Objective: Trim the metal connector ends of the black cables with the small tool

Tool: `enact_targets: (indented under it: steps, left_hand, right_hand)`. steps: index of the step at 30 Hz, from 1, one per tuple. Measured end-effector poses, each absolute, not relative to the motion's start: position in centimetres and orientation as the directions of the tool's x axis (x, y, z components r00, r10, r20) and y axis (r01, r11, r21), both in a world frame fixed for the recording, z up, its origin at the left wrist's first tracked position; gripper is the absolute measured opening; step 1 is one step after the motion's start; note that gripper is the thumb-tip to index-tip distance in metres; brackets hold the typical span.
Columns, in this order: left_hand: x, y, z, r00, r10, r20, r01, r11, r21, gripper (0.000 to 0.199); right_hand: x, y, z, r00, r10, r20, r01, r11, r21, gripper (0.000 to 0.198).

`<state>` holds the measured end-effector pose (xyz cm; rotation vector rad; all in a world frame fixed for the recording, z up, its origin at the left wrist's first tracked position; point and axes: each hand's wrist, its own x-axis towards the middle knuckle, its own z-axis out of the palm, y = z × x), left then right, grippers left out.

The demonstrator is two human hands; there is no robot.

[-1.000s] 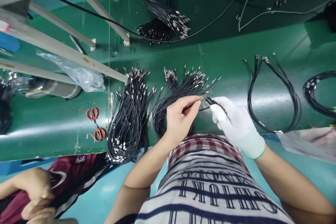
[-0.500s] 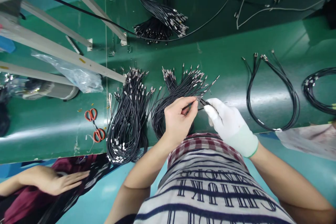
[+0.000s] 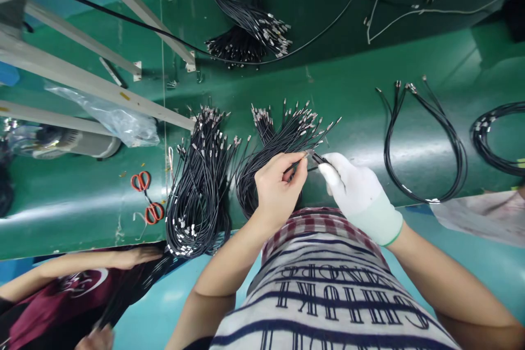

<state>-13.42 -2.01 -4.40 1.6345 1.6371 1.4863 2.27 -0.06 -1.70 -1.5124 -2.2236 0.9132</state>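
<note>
My left hand (image 3: 276, 188) is bare and pinches a thin black cable (image 3: 296, 164) by its metal tip, just above the bundle of black cables (image 3: 268, 147) lying on the green table (image 3: 82, 197). My right hand (image 3: 356, 188), in a white glove, meets it fingertip to fingertip and pinches a small dark connector piece (image 3: 318, 158) at the cable's end. Both hands hover near the table's front edge, in front of my striped shirt.
A second big cable bundle (image 3: 200, 175) lies to the left, orange scissors (image 3: 146, 197) beside it. A looped group of cables (image 3: 426, 142) sits to the right, another bundle (image 3: 250, 22) at the back. A co-worker's arm (image 3: 86, 265) reaches in at lower left. Metal rails (image 3: 98, 85) and a plastic bag (image 3: 115, 117) are at left.
My two hands have shifted slightly left and closer together at the cable tip. The co-worker's arm at lower left has stretched out to the right, toward the left bundle's edge.
</note>
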Motion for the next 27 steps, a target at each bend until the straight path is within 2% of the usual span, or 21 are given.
enact_targets:
  steps: [2, 5, 10, 13, 18, 23, 27]
  left_hand:
    - [-13.42, -2.02, -4.48, -0.226, 0.875, 0.428, 0.527, -0.259, 0.809, 0.008]
    - [-13.40, -2.05, -4.62, -0.210, 0.869, 0.449, 0.572, -0.263, 0.777, 0.009]
    - [-13.40, -2.04, -4.64, -0.218, 0.878, 0.426, 0.556, -0.247, 0.794, 0.010]
    - [-13.44, -2.07, -4.50, -0.235, 0.882, 0.408, 0.545, -0.228, 0.807, 0.009]
    - [-13.37, -2.15, -4.37, -0.243, 0.881, 0.406, 0.519, -0.236, 0.822, 0.009]
    - [-13.26, -2.24, -4.51, -0.241, 0.873, 0.425, 0.547, -0.239, 0.802, 0.009]
    - [-13.22, -2.27, -4.60, -0.243, 0.872, 0.426, 0.549, -0.238, 0.801, 0.009]
  right_hand:
    - [2.24, -0.08, -1.62, -0.393, 0.913, -0.109, 0.732, 0.239, -0.638, 0.029]
    - [2.36, -0.15, -1.57, -0.421, 0.896, -0.143, 0.682, 0.209, -0.701, 0.029]
    - [2.78, -0.28, -1.69, -0.442, 0.887, -0.129, 0.590, 0.180, -0.787, 0.031]
    - [2.92, -0.28, -1.74, -0.399, 0.911, -0.103, 0.620, 0.185, -0.763, 0.031]
    - [2.57, -0.45, -1.81, -0.396, 0.908, -0.138, 0.688, 0.194, -0.700, 0.032]
    - [2.33, -0.66, -2.09, -0.367, 0.925, -0.102, 0.775, 0.244, -0.583, 0.035]
    - [2.72, -0.66, -1.79, -0.402, 0.907, -0.125, 0.706, 0.220, -0.674, 0.033]
